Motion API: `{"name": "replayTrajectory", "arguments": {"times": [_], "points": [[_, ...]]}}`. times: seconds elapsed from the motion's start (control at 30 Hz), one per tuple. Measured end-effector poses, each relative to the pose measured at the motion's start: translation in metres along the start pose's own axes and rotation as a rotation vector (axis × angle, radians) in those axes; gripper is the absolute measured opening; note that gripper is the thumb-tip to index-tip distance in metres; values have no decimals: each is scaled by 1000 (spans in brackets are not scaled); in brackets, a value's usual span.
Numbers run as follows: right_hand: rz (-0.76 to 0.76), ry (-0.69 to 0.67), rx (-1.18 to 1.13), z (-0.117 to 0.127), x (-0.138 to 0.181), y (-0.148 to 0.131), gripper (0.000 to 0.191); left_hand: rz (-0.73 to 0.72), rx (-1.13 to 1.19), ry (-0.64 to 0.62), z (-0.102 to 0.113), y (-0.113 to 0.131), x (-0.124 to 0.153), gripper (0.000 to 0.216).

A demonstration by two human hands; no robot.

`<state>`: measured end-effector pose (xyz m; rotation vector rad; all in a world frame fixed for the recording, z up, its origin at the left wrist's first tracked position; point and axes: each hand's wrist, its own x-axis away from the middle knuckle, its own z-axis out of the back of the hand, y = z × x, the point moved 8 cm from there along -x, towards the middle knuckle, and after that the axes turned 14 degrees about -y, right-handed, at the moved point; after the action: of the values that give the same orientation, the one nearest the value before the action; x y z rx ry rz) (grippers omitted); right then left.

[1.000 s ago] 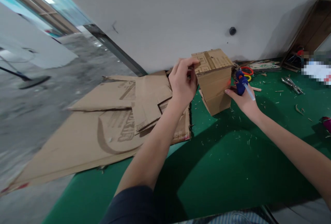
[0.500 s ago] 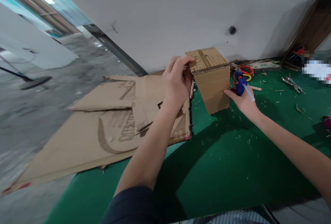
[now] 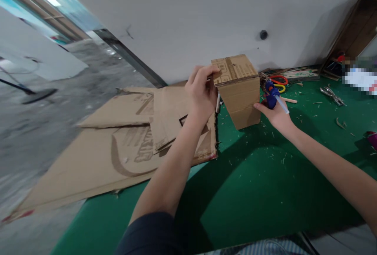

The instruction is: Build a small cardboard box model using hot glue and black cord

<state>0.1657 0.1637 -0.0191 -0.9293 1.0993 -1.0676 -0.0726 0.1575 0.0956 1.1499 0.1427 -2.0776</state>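
Note:
A brown cardboard box [image 3: 243,98] with a printed top stands over the green table, tapering towards its lower end. My left hand [image 3: 202,90] is closed on its upper left edge, fingers bent over the printed top. My right hand [image 3: 278,117] is at the box's right side, its thumb touching the front face near the lower right edge. It grips a blue hot glue gun [image 3: 271,94], whose clear glue stick sticks out backward above the hand. The right fingers and the gun's nozzle are mostly hidden.
Flattened cardboard sheets [image 3: 129,145] overhang the table's left edge. Red and yellow scissor handles [image 3: 279,83] lie beyond the glue gun. Locking pliers [image 3: 332,96] and scraps are on the green table [image 3: 253,192]. A white wall [image 3: 188,19] rises behind, with a wooden case [image 3: 344,31] at right.
Everything shifts slightly left with the view. Both hands keep the same hold on the box and glue gun.

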Motion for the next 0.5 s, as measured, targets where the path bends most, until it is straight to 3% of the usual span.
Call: {"name": "replayTrajectory", "arguments": {"times": [0.3, 0.4, 0.5], "points": [[-12, 7, 21, -3, 2, -2, 49, 6, 225, 14, -19, -36, -7, 26], [-19, 6, 12, -5, 2, -1, 51, 138, 363, -12, -31, -56, -2, 39], [-27, 2, 16, -6, 3, -1, 51, 318, 692, -5, -47, -76, 16, 44]]}}
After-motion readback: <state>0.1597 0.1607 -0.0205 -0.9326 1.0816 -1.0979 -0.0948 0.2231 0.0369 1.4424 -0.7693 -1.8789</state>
